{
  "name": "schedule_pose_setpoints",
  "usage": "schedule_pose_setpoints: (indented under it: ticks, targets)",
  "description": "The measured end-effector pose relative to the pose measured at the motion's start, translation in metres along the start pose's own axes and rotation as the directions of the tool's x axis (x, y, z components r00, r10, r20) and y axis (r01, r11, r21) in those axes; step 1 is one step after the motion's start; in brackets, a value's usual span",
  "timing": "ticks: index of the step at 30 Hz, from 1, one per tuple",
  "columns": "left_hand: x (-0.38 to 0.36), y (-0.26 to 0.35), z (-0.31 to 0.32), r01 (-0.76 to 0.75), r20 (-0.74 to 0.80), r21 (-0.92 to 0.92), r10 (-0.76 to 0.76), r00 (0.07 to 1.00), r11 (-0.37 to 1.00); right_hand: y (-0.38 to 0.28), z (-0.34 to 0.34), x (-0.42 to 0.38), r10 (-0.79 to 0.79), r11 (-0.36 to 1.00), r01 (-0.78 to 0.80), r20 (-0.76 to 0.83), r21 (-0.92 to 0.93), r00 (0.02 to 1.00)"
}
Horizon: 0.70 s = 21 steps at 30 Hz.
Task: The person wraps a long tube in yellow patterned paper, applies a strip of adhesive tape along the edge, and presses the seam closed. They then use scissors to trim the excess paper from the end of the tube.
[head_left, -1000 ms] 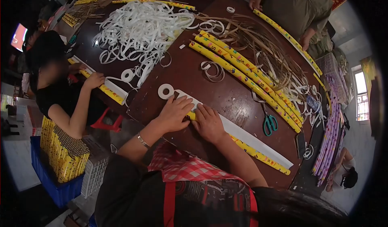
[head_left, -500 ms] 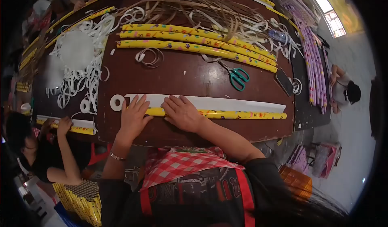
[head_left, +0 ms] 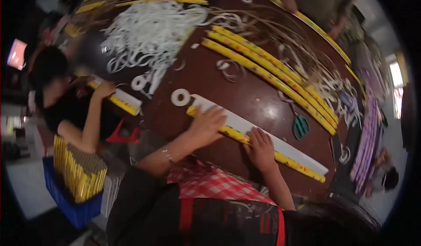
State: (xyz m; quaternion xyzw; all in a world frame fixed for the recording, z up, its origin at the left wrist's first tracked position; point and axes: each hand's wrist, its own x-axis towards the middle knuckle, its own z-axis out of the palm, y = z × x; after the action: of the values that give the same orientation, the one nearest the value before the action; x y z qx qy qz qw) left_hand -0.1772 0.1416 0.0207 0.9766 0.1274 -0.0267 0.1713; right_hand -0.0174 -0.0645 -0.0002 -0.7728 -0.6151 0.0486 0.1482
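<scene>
A yellow patterned roll (head_left: 300,166) lies slantwise near the table's front edge, with a strip of white sheet (head_left: 294,152) showing along its far side. Flat on the roll's left part rests my left hand (head_left: 209,125), its fingers stretched over the white sheet. My right hand (head_left: 262,149) presses on the roll near its middle, fingers extended. Both hands are open, with the palms down. A white tape ring (head_left: 180,97) lies just beyond the roll's left end. Farther back are green-handled scissors (head_left: 301,127) and several finished-looking yellow rolls (head_left: 272,77).
Piled white strips (head_left: 149,31) and brown strips (head_left: 280,40) cover the far table. At the left, a co-worker's hand (head_left: 105,89) touches another yellow roll (head_left: 123,105). A blue crate (head_left: 72,206) holds yellow rolls, and purple rolls (head_left: 366,136) stand at the right.
The view has turned, so the table now slants down to the right. Both hands have shifted right along the roll, and my right hand is farther from my left.
</scene>
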Motion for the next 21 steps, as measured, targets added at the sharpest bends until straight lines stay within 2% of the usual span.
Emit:
schedule_pose_setpoints:
  ticks: [3, 5, 6, 9, 12, 15, 18, 21]
  targets:
    - [0.014, 0.032, 0.034, -0.085, -0.162, -0.048, 0.076, 0.984, 0.995, 0.007, 0.01, -0.006, -0.043, 0.999, 0.042, -0.048, -0.033, 0.998]
    - [0.019, 0.047, 0.052, -0.069, -0.212, -0.022, 0.063, 0.975, 0.997, 0.007, 0.008, -0.004, -0.085, 0.996, 0.083, -0.036, -0.038, 0.996]
    - [0.021, 0.046, 0.068, -0.069, -0.32, 0.028, 0.074, 0.944, 0.997, 0.007, 0.007, -0.004, -0.078, 0.996, 0.077, -0.025, -0.038, 0.997]
    - [0.021, 0.045, 0.068, -0.073, -0.366, 0.011, 0.072, 0.928, 0.997, 0.007, 0.005, -0.003, -0.097, 0.995, 0.096, -0.018, -0.039, 0.995]
    - [0.023, 0.045, 0.065, -0.072, -0.331, 0.015, 0.073, 0.941, 0.997, 0.008, 0.003, -0.002, -0.093, 0.996, 0.093, -0.012, -0.008, 0.996]
    - [0.023, 0.046, 0.067, -0.069, -0.345, -0.013, 0.061, 0.937, 0.998, 0.013, 0.002, -0.01, -0.103, 0.993, 0.101, -0.036, -0.057, 0.994]
    - [0.024, 0.046, 0.061, -0.063, -0.261, -0.006, 0.059, 0.964, 0.998, 0.018, -0.007, -0.021, -0.02, 0.997, 0.021, 0.019, -0.081, 1.0]
    - [0.022, 0.046, 0.06, -0.061, -0.292, -0.006, 0.056, 0.955, 0.998, 0.034, -0.006, -0.037, -0.007, 0.993, 0.009, 0.015, -0.117, 1.0]
